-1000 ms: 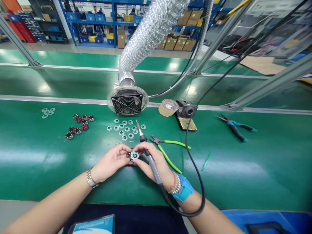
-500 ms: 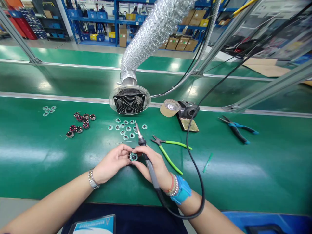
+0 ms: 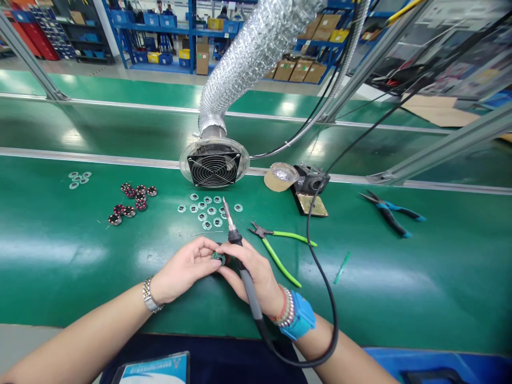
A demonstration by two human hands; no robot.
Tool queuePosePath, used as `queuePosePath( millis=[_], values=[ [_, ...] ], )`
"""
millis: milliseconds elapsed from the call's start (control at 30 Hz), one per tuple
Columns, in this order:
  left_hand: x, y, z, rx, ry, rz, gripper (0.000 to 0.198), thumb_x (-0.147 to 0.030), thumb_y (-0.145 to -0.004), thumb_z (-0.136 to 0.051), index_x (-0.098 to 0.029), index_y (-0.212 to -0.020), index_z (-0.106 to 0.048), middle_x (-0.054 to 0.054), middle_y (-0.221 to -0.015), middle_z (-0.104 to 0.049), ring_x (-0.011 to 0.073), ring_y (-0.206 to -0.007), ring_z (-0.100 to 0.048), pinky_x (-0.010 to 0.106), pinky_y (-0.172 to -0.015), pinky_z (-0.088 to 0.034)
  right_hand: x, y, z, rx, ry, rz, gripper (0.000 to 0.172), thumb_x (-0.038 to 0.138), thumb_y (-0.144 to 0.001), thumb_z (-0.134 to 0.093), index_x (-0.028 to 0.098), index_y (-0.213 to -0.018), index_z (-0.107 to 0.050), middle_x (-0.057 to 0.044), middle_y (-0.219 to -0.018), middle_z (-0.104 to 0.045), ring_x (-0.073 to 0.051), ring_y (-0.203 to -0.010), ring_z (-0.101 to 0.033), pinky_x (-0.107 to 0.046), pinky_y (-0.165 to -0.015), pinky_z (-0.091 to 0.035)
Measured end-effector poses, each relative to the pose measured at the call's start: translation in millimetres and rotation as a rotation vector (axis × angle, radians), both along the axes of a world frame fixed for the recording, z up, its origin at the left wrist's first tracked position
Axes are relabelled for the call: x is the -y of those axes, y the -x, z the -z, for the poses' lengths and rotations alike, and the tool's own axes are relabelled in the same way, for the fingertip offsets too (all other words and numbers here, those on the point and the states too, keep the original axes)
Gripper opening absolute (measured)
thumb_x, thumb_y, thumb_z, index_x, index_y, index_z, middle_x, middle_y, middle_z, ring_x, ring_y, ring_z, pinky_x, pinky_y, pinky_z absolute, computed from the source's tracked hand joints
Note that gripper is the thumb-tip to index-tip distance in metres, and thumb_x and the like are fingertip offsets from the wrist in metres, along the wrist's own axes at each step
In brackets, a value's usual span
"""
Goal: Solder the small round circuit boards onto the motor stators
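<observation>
Two bare hands meet low over the green table. The left hand pinches a small ring-shaped circuit board between its narrowly closed fingers, and the right hand steadies it while wrapped around a soldering iron, tip up. Green-handled pliers lie just beside. Printing on a blue card at the bottom edge is too small to read.
</observation>
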State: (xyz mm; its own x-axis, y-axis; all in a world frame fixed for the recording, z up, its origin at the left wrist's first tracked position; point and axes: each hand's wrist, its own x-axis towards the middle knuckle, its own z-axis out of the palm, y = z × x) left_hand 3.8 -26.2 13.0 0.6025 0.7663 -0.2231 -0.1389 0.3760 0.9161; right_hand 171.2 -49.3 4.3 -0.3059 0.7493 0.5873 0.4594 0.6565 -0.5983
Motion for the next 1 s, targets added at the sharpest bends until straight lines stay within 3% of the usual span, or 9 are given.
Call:
queuePosePath(
  millis=[167,300,433,567,700,867,1000],
  values=[
    [-2,-4,2.5,-0.029,0.027,-0.064,0.018,-0.025,-0.075,-0.062,-0.013,-0.084,-0.052,0.0,-0.076,-0.059,0.0094,-0.071,-0.055,0.022,-0.069,-0.042,0,3,5.5,0.038,-0.048,-0.019,0.041,0.009,-0.079,-0.054,0.024,-0.115,-0.043,-0.007,-0.093,-0.06,-0.02,-0.085,-0.055,-0.035,-0.073,-0.05],
    [-5,-3,5.4,0.013,0.057,-0.089,0.02,-0.022,-0.076,-0.062,-0.014,-0.091,-0.053,0.002,-0.081,-0.062,0.0105,-0.076,-0.058,0.023,-0.071,-0.044,-2,1,1.3,0.0,0.005,-0.004,0.037,0.015,-0.077,-0.059,0.022,-0.111,-0.047,-0.006,-0.09,-0.06,-0.018,-0.08,-0.056,-0.032,-0.069,-0.052],
    [-12,5,-1.3,0.065,0.116,-0.123,0.019,-0.021,-0.078,-0.059,-0.014,-0.095,-0.055,0.008,-0.102,-0.061,0.0174,-0.094,-0.059,0.031,-0.087,-0.044,-1,-16,-6.0,-0.092,0.01,0.198,0.038,0.016,-0.075,-0.063,0.023,-0.109,-0.049,-0.006,-0.097,-0.061,-0.017,-0.082,-0.059,-0.034,-0.076,-0.05],
    [-23,20,-15.5,0.046,0.101,-0.147,0.018,-0.022,-0.08,-0.057,-0.012,-0.095,-0.058,0.01,-0.109,-0.059,0.0201,-0.098,-0.059,0.033,-0.09,-0.044,-2,-33,-0.9,-0.286,0.077,0.328,0.035,0.017,-0.077,-0.061,0.024,-0.109,-0.048,-0.006,-0.098,-0.06,-0.017,-0.08,-0.059,-0.035,-0.075,-0.051],
    [-37,34,-26.1,-0.014,0.094,-0.179,0.016,-0.023,-0.08,-0.058,-0.012,-0.092,-0.059,0.01,-0.106,-0.061,0.0201,-0.094,-0.061,0.03,-0.085,-0.047,-3,-40,3.6,-0.327,0.127,0.327,0.033,0.019,-0.077,-0.06,0.024,-0.108,-0.048,-0.007,-0.099,-0.06,-0.017,-0.081,-0.059,-0.036,-0.076,-0.051],
    [-57,42,-32.9,-0.062,0.089,-0.23,0.013,-0.019,-0.076,-0.062,-0.012,-0.087,-0.059,0.009,-0.1,-0.063,0.0188,-0.09,-0.063,0.026,-0.079,-0.049,0,-44,-5.9,-0.241,0.105,0.37,0.028,0.022,-0.077,-0.06,0.023,-0.104,-0.053,-0.005,-0.094,-0.063,-0.016,-0.075,-0.061,-0.031,-0.071,-0.052],
    [-94,53,-42.6,-0.065,-0.001,-0.296,0.019,-0.024,-0.078,-0.06,-0.011,-0.092,-0.059,0.011,-0.099,-0.064,0.0197,-0.093,-0.062,0.029,-0.085,-0.048,1,-46,-14.8,-0.238,0.12,0.448,0.024,0.027,-0.078,-0.06,0.023,-0.101,-0.055,-0.005,-0.092,-0.065,-0.016,-0.074,-0.062,-0.029,-0.071,-0.052]
  ],
)
